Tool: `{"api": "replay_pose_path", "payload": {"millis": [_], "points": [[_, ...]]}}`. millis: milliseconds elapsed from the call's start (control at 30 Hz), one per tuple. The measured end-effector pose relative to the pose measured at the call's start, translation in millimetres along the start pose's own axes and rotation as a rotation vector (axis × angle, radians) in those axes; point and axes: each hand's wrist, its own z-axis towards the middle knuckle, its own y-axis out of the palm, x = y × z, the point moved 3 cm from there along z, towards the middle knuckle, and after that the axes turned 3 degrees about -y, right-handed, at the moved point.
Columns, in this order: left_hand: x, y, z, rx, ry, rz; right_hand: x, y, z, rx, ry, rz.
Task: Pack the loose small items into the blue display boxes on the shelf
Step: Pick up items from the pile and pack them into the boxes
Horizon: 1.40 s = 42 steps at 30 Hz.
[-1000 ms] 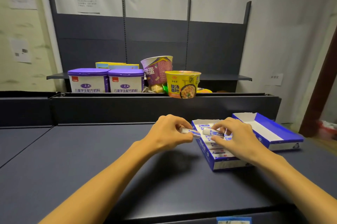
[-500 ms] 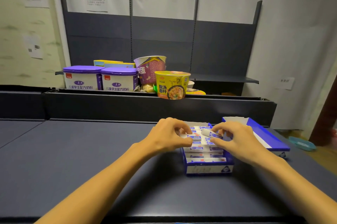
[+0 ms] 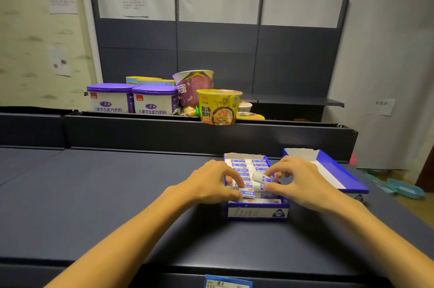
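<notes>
A blue display box [image 3: 257, 212] stands on the dark shelf, filled with rows of small white-and-blue packets [image 3: 239, 166]. My right hand [image 3: 303, 183] pinches one tilted packet [image 3: 264, 178] above the box's right column. My left hand [image 3: 209, 184] hovers over the box's left side with curled fingers touching the packets there; whether it grips one I cannot tell. To the right lies a second blue box [image 3: 333, 171], open, its white inside showing.
The dark shelf surface [image 3: 105, 193] stretches left and toward me. Behind a raised ledge stand two purple-lidded tubs [image 3: 131, 100], a purple cup [image 3: 193, 87] and a yellow noodle bowl [image 3: 219, 105]. A price label [image 3: 227, 282] sits on the front edge.
The view has shifted so the filled box sits straight before me. My right hand's packet has come down toward the right column, and my left fingers now lie on the left packets.
</notes>
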Motion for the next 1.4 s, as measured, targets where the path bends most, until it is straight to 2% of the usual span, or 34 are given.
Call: {"api": "replay_pose_path", "payload": {"millis": [300, 467, 700, 800, 1033, 1167, 1400], "points": [[0.2, 1.5, -6.7, 0.102, -0.031, -0.028, 2.2, -0.9, -3.7, -0.139, -0.022, -0.080], [-1.6, -2.1, -11.3, 0.253, -0.052, -0.009, 2.6, 2.3, -1.2, -0.187, -0.070, -0.148], [-9.5, -7.3, -23.5, 0.459, -0.105, 0.082, 1.5, 7.0, 3.9, -0.177, -0.136, -0.167], [-14.7, -11.2, -34.4, 0.542, -0.139, 0.142, -5.3, 5.5, 7.8, -0.092, -0.178, -0.153], [-37.1, -28.3, -77.4, 0.623, -0.230, 0.321, -57.4, 20.1, 25.5, 0.078, -0.375, -0.124], [-56.2, -41.3, -112.2, 0.622, -0.308, 0.402, -99.8, 38.9, 31.6, 0.098, -0.469, -0.072], [-105.3, -81.6, -188.7, 0.660, -0.428, 0.475, -195.3, 73.6, 43.1, 0.111, -0.598, -0.118]]}}
